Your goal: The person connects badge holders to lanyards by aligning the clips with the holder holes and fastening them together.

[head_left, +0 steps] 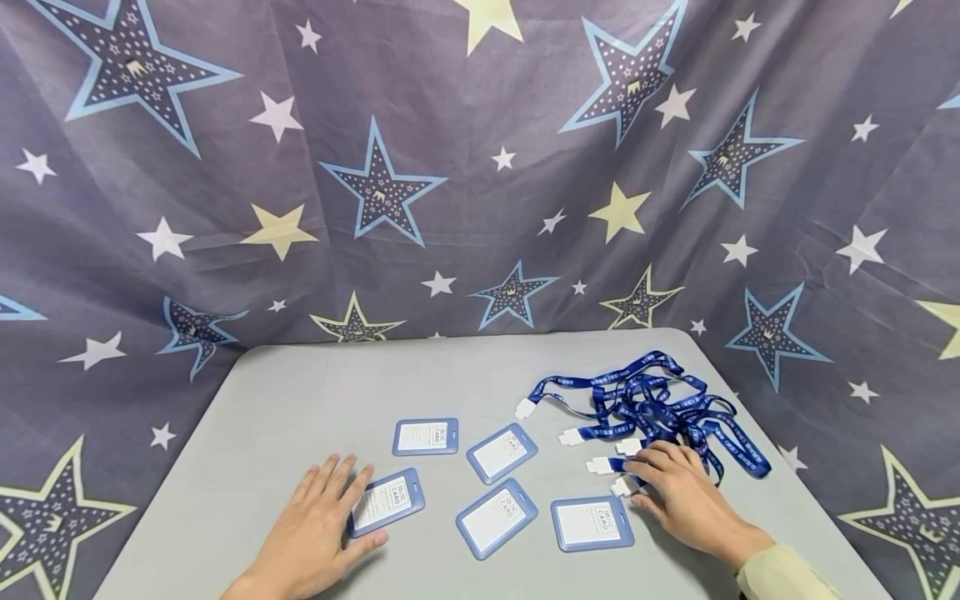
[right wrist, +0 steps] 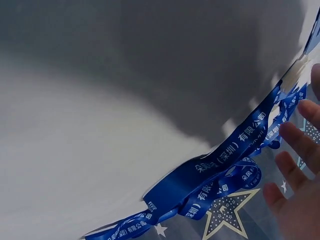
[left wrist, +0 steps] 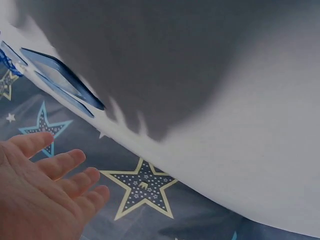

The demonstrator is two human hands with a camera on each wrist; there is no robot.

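Observation:
Several blue ID card holders with white inserts lie flat on the table. My left hand, fingers spread, hovers at the left over one card holder, hiding part of it. In the left wrist view a card holder lies beyond the loosely extended fingers. On the right is a tangled pile of blue printed lanyards with white plastic clips. My right hand is at the pile's near edge, fingertips right by a white clip. The right wrist view shows its fingers apart beside the blue lanyard straps.
The grey table has rounded far corners. A dark curtain printed with stars hangs behind it and along both sides. Another card holder lies just left of my right hand, and one lanyard clip points out leftward from the pile.

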